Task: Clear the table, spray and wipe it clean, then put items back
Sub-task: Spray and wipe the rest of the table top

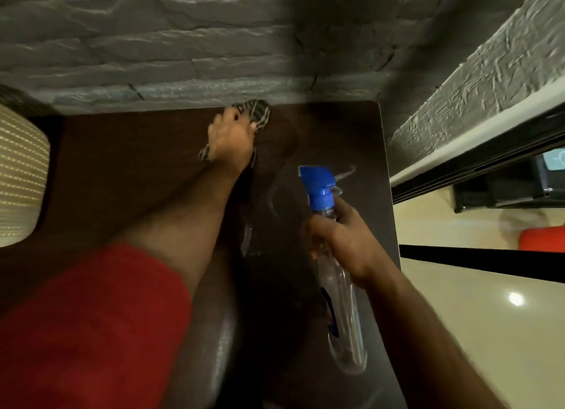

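Note:
A dark brown table (pixel 122 170) fills the middle of the head view. My left hand (pixel 230 136) reaches to its far edge by the wall and presses a striped grey cloth (pixel 256 112) flat on the top; the cloth shows past my fingertips and at both sides of my wrist. My right hand (pixel 342 237) grips the neck of a clear spray bottle (pixel 344 304) with a blue trigger head (pixel 316 185), held above the right part of the table with the nozzle pointing away from me. Wet streaks (pixel 275 194) glint on the wood between the two hands.
A grey stone-pattern wall (pixel 183 42) runs along the table's far edge and the right side. A woven cream cushion (pixel 21 176) lies at the left. Right of the table are pale floor (pixel 489 317), a black frame and a red object (pixel 544 239).

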Tool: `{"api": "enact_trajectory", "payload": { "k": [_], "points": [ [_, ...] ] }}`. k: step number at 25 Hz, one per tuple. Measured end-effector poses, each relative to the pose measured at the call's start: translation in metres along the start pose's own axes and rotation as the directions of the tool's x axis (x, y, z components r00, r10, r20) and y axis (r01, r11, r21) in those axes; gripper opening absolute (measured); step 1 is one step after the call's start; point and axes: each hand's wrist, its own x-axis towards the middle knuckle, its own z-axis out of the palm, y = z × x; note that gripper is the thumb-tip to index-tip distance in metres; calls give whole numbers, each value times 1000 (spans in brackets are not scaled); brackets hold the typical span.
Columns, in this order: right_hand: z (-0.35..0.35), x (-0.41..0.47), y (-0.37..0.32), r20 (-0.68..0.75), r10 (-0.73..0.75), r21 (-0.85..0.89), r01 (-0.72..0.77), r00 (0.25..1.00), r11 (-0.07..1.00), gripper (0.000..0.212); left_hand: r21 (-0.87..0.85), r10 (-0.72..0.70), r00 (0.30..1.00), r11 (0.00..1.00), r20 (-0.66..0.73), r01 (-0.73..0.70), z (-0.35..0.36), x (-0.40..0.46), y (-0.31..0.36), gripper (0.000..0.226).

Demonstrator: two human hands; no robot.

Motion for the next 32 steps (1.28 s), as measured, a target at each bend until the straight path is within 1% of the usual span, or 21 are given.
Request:
{"api": "enact_trajectory", "payload": {
  "k": [1, 3, 4, 6, 7, 8, 10, 11, 13, 14, 16, 18, 19, 20, 21, 23, 24, 25, 27, 29, 32],
  "points": [
    [-3, 2, 0, 4, -1, 6, 1, 1000, 1000, 37, -3, -38, 999, 999, 2, 38, 1, 11, 11, 39],
    [-4, 6, 0, 4, 9, 27, -9, 1000, 1000, 39, -8, 17, 1000, 1000, 12, -17, -1, 20, 35, 38],
    [-1, 6, 2, 2, 13, 32, -13, 1000, 999, 40, 8, 96, 995, 995, 37, -97, -4, 14, 36, 37],
    [6, 7, 3, 8, 12, 19, -12, 1000, 1000, 39, 15, 300, 951, 953, 68, -302, -8, -11, 18, 34],
    [9, 7, 4, 19, 13, 7, -13, 1000, 1000, 38, -1, 345, 936, 938, 76, -346, -9, -25, 4, 32],
    [10, 7, 5, 28, 15, -2, -15, 999, 1000, 38, -14, 333, 941, 943, 62, -333, -8, -34, -8, 31],
    [8, 3, 5, 37, 22, -13, -21, 999, 1000, 40, -15, 205, 978, 979, 34, -205, -4, -30, -5, 31],
    [6, 2, 5, 37, 26, -17, -25, 999, 1000, 40, -19, 140, 989, 990, 40, -139, -2, -17, 9, 32],
    [5, 1, 5, 24, 34, -13, -33, 999, 999, 41, -55, 126, 991, 991, 54, -123, 1, 15, 46, 33],
    [4, 1, 6, 16, 38, -8, -38, 999, 999, 42, -55, 165, 984, 985, 68, -162, 1, 23, 62, 33],
    [4, -2, 9, 1, 46, 7, -46, 999, 999, 41, -36, 324, 940, 946, 103, -322, -4, 18, 69, 34],
    [2, -9, 11, 13, 58, 1, -58, 998, 998, 40, -26, 469, 871, 882, 149, -471, -1, -15, 37, 34],
    [1, -12, 10, 17, 60, -12, -60, 998, 998, 41, -23, 469, 872, 882, 143, -470, 1, -27, 13, 34],
    [-2, -16, 9, 12, 61, -17, -61, 998, 998, 41, -28, 429, 895, 903, 120, -429, -2, -28, -9, 34],
    [-3, -20, 8, -3, 62, -14, -62, 998, 998, 40, -25, 349, 931, 937, 107, -348, -5, -22, -22, 34],
    [-6, -22, 6, -60, 41, -5, -42, 997, 999, 31, -14, 182, 980, 983, 74, -182, -7, 8, -20, 34],
    [-7, -23, 7, -88, 39, -1, -39, 995, 999, 29, -28, 136, 988, 990, 71, -135, -6, 18, -8, 34],
    [-8, -23, 10, -100, 40, 4, -40, 994, 999, 29, -37, 143, 986, 989, 83, -141, -4, 19, 7, 35],
    [-2, -27, 14, -89, 50, -9, -51, 995, 999, 30, -41, 253, 961, 967, 107, -250, 2, 1, 31, 37],
    [9, -35, 19, -65, 76, -28, -78, 995, 997, 35, -72, 351, 926, 936, 140, -345, 9, -18, 29, 39],
    [18, -44, 24, -73, 99, -4, -100, 992, 995, 31, -85, 325, 931, 945, 165, -314, 5, -13, 19, 40]
  ]
}}
